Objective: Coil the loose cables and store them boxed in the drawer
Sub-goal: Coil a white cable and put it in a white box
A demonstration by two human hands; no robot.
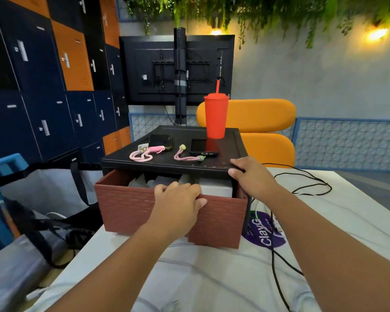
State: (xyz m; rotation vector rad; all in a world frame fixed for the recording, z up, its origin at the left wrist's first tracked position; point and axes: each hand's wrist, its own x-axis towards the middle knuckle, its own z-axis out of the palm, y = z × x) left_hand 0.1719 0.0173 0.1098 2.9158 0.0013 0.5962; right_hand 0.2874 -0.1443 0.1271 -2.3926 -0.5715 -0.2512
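Contents of the drawer point(126, 206) mostly hidden under the black top point(225, 154); black cable point(273, 262) cut off at the bottom edge.

On the counter point(212, 278) a drawer unit point(158, 166), drawer point(126, 206) pulled out at its front, box point(216, 188) inside the drawer at right, cup point(216, 118) on top at back right, phones point(200, 146) before and left of it, straps point(142, 154) nearer the front edge, cable point(273, 262) right of the unit, chair point(257, 115) behind.

Bare left hand point(178, 200), right hand point(253, 176), bare forearms point(320, 235)
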